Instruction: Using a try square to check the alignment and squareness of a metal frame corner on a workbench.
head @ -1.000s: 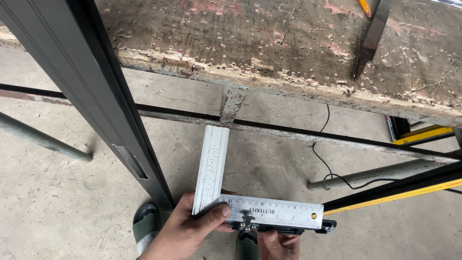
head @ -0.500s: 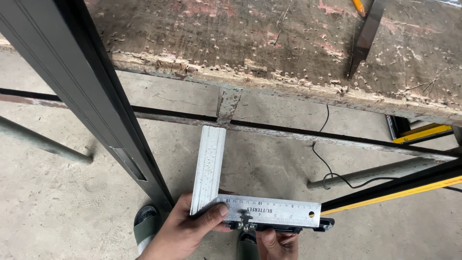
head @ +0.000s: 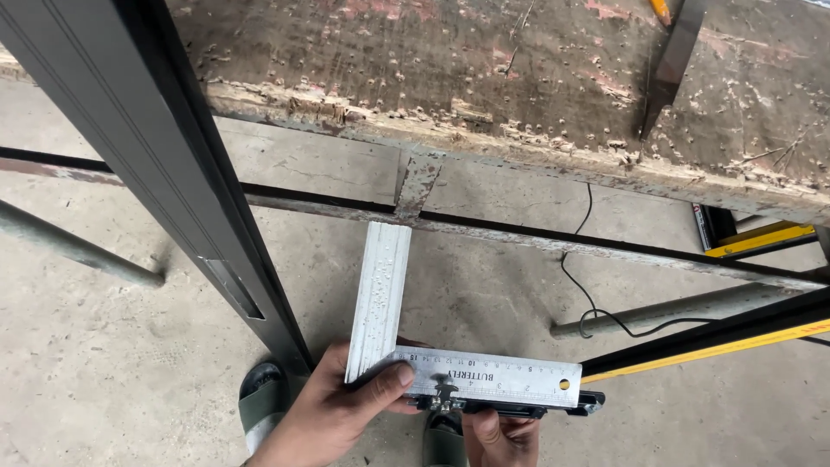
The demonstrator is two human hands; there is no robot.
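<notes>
1. The left hand (head: 333, 411) is pinching the lower end of a pale aluminium strip (head: 380, 298), thumb pressing on top where the strip meets a steel ruler (head: 488, 378).
2. The right hand (head: 501, 437) is closing from below on the ruler's black stock (head: 506, 405); its fingers are curling under, mostly out of frame.
3. Strip and ruler are forming a right angle, held in the air above the concrete floor (head: 104, 346), in front of the worn wooden tabletop (head: 484, 60).
4. Versus half a second ago: the assembly is sitting almost in the same place, shifted only slightly. Judgement: the squareness check is being held steady, not repositioned.
5. A dark metal profile (head: 164, 173) is leaning just left of the strip; a sandalled foot (head: 264, 398) is showing below.
</notes>
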